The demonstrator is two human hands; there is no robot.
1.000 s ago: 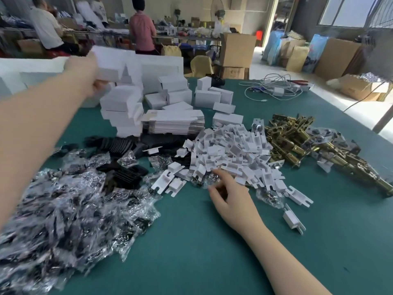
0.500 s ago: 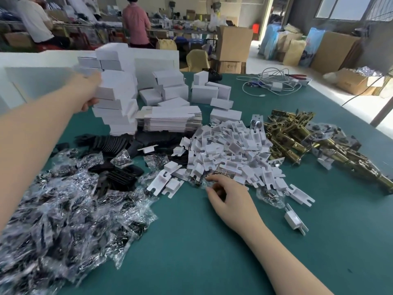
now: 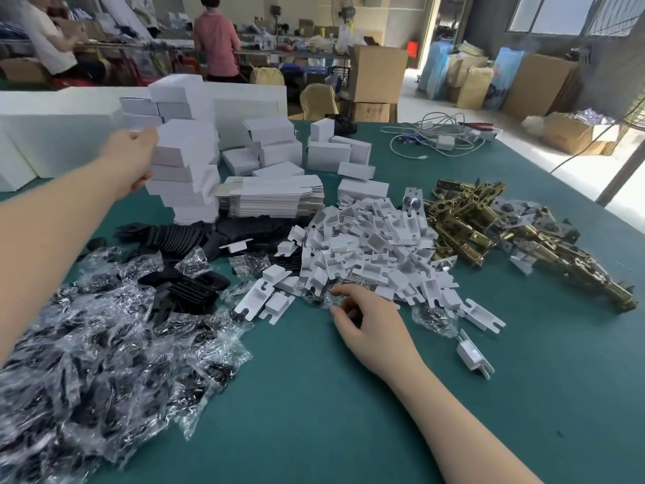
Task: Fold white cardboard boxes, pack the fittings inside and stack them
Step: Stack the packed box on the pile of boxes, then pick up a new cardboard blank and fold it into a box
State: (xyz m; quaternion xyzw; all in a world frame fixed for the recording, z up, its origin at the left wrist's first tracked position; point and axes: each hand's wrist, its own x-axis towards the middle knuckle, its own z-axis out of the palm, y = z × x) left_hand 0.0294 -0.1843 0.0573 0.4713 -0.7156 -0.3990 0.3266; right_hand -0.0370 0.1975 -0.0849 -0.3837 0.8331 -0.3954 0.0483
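Fingers of the right hand [image 3: 371, 321] curl loosely at the near edge of the white inserts [image 3: 366, 246], tips touching a small clear bag [image 3: 323, 296] there; whether they have pinched it I cannot tell. Over at the box stack [image 3: 183, 172] the left hand [image 3: 131, 164] presses against the side, fingers bent round a box edge, apparently steadying or releasing it. These folded boxes look light and thin-walled, so they will crush if squeezed; best held across the two long faces, near the corners. That stack leans and is uneven, so a nudge could topple it. Flat blanks [image 3: 275, 199] lie piled just behind the inserts, stiff in plane but easily creased. Brass fittings [image 3: 488, 232], at right on the table [image 3: 349, 431], look heavy and hard, with edges that may snag; take one by its barrel. Bagged parts [image 3: 87, 361] at left are slippery and crinkly. All visible boxes are closed, so their contents are hidden.
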